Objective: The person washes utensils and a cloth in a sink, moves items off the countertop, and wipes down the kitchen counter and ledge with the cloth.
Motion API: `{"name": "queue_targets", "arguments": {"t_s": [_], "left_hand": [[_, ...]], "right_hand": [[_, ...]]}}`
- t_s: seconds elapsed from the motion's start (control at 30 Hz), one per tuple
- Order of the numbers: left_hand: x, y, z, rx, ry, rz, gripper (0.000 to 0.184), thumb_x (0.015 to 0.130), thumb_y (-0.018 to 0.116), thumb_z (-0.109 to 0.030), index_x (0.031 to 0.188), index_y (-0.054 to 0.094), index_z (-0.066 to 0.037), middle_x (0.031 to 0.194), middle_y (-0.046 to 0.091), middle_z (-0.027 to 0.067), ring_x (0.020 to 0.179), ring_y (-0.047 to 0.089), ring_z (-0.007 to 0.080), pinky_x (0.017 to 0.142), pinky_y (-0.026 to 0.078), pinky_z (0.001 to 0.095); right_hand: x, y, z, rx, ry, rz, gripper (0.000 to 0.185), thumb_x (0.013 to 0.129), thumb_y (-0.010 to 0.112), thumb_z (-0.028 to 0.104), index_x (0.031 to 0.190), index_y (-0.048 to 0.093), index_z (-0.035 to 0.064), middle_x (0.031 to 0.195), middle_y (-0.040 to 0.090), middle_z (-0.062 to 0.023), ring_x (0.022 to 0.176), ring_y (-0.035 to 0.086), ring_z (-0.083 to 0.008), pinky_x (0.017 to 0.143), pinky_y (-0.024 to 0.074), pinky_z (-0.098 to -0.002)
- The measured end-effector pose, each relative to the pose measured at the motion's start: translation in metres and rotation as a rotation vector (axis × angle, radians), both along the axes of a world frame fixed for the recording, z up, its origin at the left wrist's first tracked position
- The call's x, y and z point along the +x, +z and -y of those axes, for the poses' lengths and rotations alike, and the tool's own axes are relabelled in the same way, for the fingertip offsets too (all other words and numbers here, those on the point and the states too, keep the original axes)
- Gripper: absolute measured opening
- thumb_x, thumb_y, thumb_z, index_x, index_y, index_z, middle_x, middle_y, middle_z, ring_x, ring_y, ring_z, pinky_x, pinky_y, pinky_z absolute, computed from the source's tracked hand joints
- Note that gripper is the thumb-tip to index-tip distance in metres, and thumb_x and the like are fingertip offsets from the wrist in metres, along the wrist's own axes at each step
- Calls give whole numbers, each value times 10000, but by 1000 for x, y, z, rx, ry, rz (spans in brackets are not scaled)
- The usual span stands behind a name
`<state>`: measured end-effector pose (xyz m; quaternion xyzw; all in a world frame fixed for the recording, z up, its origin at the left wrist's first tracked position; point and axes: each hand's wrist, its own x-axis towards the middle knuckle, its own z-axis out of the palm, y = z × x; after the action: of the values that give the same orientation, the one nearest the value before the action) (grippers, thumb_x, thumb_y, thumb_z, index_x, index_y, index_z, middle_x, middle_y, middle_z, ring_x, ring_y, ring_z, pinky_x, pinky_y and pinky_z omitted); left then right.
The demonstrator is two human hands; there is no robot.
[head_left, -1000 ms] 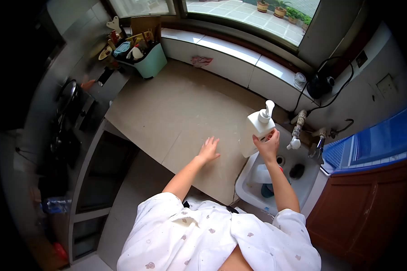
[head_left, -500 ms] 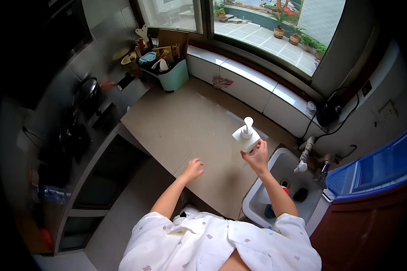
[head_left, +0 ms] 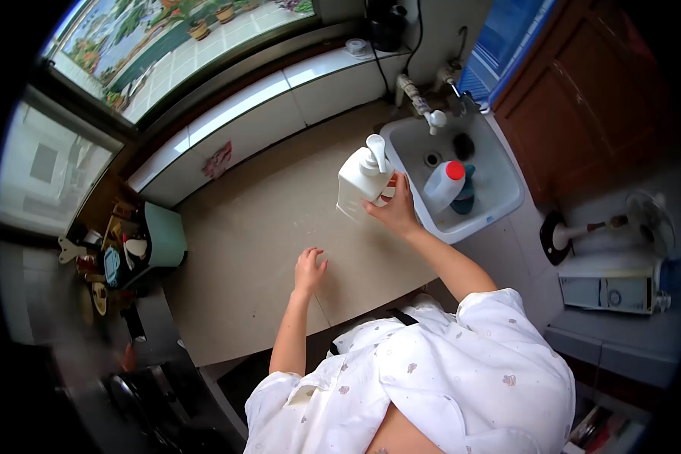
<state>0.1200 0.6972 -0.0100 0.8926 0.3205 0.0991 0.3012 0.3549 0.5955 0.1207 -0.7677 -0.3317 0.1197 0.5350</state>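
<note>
A white pump bottle [head_left: 363, 175] is upright over the counter, just left of the sink, its nozzle pointing toward me. My right hand [head_left: 395, 206] is closed round its lower right side. My left hand [head_left: 309, 271] hovers over or rests on the beige counter [head_left: 257, 227], fingers apart and slightly curled, holding nothing. In the white sink [head_left: 513, 198] a white bottle with a red cap [head_left: 445, 184] leans beside a teal item [head_left: 465, 194] and a dark oval object [head_left: 463, 146].
A mint-green utensil holder [head_left: 165, 236] stands at the counter's left end. Taps [head_left: 424, 104] rise behind the sink. A pink cloth [head_left: 218, 160] is on the tiled wall under the window. Dark pans [head_left: 140, 401] are at lower left, a fan [head_left: 647, 219] at right.
The view has turned to the right, bringing in the fan and the whole sink. The pump bottle moved away from over the sink to over the counter, still in my right hand.
</note>
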Motion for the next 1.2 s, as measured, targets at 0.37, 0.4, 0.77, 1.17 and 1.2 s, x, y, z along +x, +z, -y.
{"name": "queue_targets", "arguments": {"t_s": [0.37,0.4,0.77,1.17,1.2], "left_hand": [[157,51,110,-100,-424,200,238,719,625,-105,941,555,-59,913,559,107,800,535,287,698,435,350],[179,49,132,-102,-446,266,248,715,628,-99,945,550,-49,901,561,113,796,537,285,696,438,350],[372,71,495,-317,-1073,428,696,594,755,-175,1153,373,-15,1037,458,137,960,459,277,787,406,360],[438,91,782,-367,-1380,603,661,583,767,-162,1097,387,8,1040,455,144,965,458,286,822,386,358],[449,93,804,-372,-1393,608,650,585,766,-163,1088,391,11,1038,454,141,955,462,280,815,390,352]], "right_hand": [[81,19,212,112,-489,100,662,539,746,206,1053,385,-5,989,429,-127,860,497,-225,660,486,-315],[86,18,237,120,-547,153,659,534,746,211,1048,395,-4,973,444,-126,835,506,-233,686,466,-326],[96,11,550,-164,-1056,338,701,521,739,243,1063,372,-7,976,446,-157,895,489,-306,737,448,-379],[126,23,799,-169,-1571,238,703,541,744,270,1074,377,-4,989,439,-150,935,469,-283,752,428,-362],[136,28,822,-176,-1579,250,703,541,744,270,1074,377,-4,989,439,-150,935,469,-283,752,428,-362]]}}
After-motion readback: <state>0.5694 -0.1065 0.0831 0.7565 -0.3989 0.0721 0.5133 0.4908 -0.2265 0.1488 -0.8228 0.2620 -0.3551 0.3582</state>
